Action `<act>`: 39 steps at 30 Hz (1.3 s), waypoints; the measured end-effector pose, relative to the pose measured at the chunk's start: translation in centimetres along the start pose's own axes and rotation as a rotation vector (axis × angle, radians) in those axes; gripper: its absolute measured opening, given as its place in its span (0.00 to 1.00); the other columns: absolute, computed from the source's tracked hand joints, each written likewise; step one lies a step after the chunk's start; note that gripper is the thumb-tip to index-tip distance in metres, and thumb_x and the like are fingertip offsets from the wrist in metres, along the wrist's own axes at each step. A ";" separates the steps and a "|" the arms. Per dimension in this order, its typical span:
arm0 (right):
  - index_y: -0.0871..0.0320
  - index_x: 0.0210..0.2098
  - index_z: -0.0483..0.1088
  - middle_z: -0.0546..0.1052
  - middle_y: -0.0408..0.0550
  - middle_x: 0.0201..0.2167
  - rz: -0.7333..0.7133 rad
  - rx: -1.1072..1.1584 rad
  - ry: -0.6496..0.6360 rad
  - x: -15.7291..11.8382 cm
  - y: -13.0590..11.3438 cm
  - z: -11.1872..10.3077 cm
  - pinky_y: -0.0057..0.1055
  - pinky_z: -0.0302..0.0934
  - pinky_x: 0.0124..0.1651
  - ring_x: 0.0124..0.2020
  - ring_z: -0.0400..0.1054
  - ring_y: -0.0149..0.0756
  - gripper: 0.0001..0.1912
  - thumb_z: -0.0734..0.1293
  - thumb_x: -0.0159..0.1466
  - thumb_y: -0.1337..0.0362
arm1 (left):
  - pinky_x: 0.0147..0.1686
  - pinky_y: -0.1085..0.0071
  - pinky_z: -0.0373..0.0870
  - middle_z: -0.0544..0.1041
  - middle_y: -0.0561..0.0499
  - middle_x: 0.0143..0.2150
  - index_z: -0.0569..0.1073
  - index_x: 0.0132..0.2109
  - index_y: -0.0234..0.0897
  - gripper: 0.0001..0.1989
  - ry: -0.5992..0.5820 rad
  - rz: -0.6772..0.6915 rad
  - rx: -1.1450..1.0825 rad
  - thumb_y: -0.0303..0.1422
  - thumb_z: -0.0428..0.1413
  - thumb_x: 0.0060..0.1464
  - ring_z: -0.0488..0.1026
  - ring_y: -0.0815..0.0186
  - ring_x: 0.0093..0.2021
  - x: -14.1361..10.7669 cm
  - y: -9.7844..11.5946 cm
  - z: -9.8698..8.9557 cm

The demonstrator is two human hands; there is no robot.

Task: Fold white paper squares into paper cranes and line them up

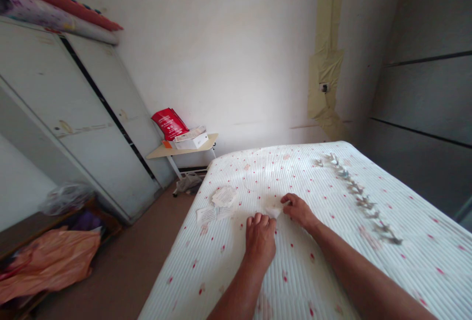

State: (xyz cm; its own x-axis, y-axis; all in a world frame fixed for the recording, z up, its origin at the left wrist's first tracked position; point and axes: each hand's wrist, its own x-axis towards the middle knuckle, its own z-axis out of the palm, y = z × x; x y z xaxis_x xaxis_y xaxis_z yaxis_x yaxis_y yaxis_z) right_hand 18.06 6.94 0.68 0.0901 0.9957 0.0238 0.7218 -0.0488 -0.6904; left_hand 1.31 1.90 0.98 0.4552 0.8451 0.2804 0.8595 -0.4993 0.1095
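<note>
"How do the hands sit?"
"Left hand (261,236) against the white paper piece (273,211), its grip hidden, so I can't tell; right hand (298,210), grip slightly parted, by the paper's right edge."
"Room around?"
"Spotted bedspread (295,246) separates them from printed papers (224,196) leftward, near the bed's edge, and folded paper birds (365,202) rightward."

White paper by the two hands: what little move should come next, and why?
Perhaps the right hand should pinch the edge of the white paper nearest it. Its curled fingers are right beside that edge, and the left hand is at the paper's near side, so it could probably hold it steady.
</note>
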 end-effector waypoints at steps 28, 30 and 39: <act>0.58 0.27 0.70 0.71 0.44 0.39 -0.188 -0.230 0.035 -0.8 -0.4 0.9 0.29 0.49 0.37 0.41 0.63 0.35 0.05 0.63 0.51 0.71 | 0.39 0.64 0.54 0.71 0.49 0.38 0.74 0.43 0.46 0.12 -0.027 -0.053 0.016 0.30 0.49 0.54 0.61 0.60 0.43 -0.1 -0.7 -0.8; 0.57 0.27 0.70 0.71 0.44 0.38 -0.191 -0.228 0.040 -0.8 -0.3 0.9 0.29 0.49 0.37 0.41 0.63 0.35 0.05 0.63 0.51 0.71 | 0.39 0.64 0.54 0.71 0.49 0.37 0.75 0.40 0.44 0.11 -0.009 -0.061 0.006 0.30 0.49 0.53 0.61 0.60 0.43 -0.3 -0.8 -0.8; 0.58 0.27 0.70 0.71 0.45 0.39 -0.168 -0.218 0.017 -0.6 -0.4 0.9 0.29 0.49 0.37 0.41 0.63 0.36 0.05 0.64 0.51 0.70 | 0.39 0.66 0.56 0.72 0.50 0.35 0.75 0.30 0.40 0.07 0.038 -0.300 -0.097 0.35 0.52 0.50 0.64 0.62 0.41 0.7 -1.6 0.2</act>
State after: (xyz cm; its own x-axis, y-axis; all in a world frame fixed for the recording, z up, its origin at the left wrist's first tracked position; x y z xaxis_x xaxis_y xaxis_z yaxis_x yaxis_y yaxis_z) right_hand 17.13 6.46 0.31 -0.0329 0.9898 0.1386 0.8579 0.0991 -0.5042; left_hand 0.32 3.36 0.85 0.1738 0.9506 0.2573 0.9271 -0.2460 0.2826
